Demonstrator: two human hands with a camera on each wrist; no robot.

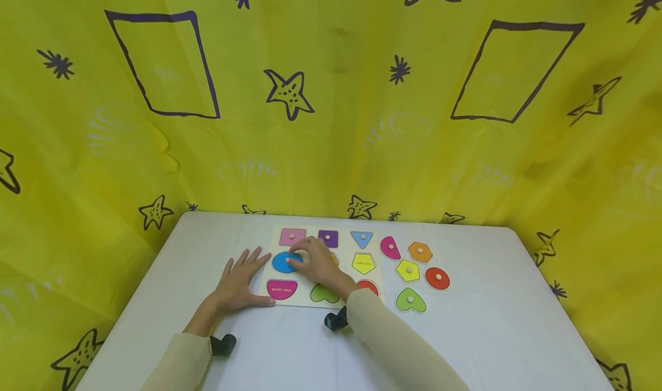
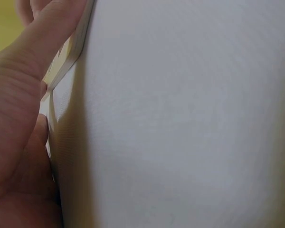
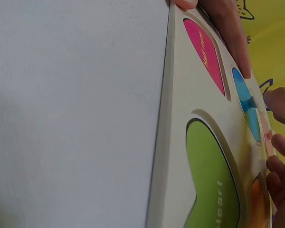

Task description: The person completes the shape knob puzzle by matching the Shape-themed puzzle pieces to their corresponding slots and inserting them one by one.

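Note:
A white shape puzzle board (image 1: 305, 280) lies on the table. My left hand (image 1: 239, 282) is spread beside its left edge, thumb against the near corner. Over the board's left half, my right hand (image 1: 318, 263) has its thumb beside the knob of the blue oval piece (image 1: 279, 263), which lies at its place in the board. In the right wrist view, thumb and fingers (image 3: 281, 142) stand apart, with the oval's knob showing clear of them. Behind the oval sit a pink rectangle (image 1: 299, 233), a purple square (image 1: 333, 241) and a light blue triangle (image 1: 361, 242).
Right of the board lie loose knobbed pieces: a magenta half round (image 1: 387, 248), orange hexagon (image 1: 425, 254), yellow pentagon (image 1: 403, 275), red circle (image 1: 437, 286) and green heart (image 1: 405, 306). A yellow curtain (image 1: 331, 149) hangs behind the white table (image 1: 496, 333).

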